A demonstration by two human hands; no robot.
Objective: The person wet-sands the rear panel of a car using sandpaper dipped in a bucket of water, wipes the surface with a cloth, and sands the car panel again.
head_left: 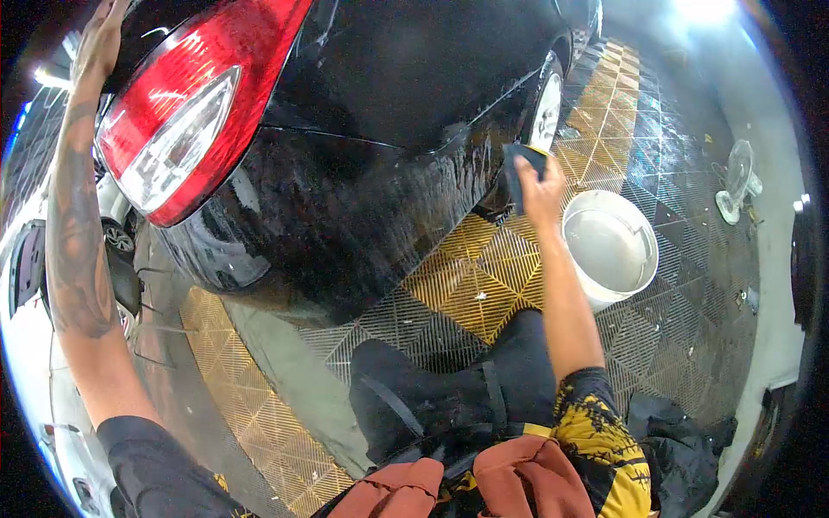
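The rear corner of a black car [371,78] fills the upper middle, with soapy streaks on its bumper [345,198] and a red and clear tail light [186,116]. My right hand [541,190] grips a dark sponge pad [515,177] with a thin yellow edge, held close to the bumper's end by the rear wheel [547,104]. My left hand [102,43] is raised at the top left beside the car's rear, fingers stretched out and partly cut off by the frame. Whether its palm touches the car is hard to see.
A white bucket [609,246] stands just right of my right forearm, on yellow and grey floor grating [484,276]. A white fan [740,181] is by the right wall, and black plastic [678,440] lies at lower right. Another car [34,268] is on the left.
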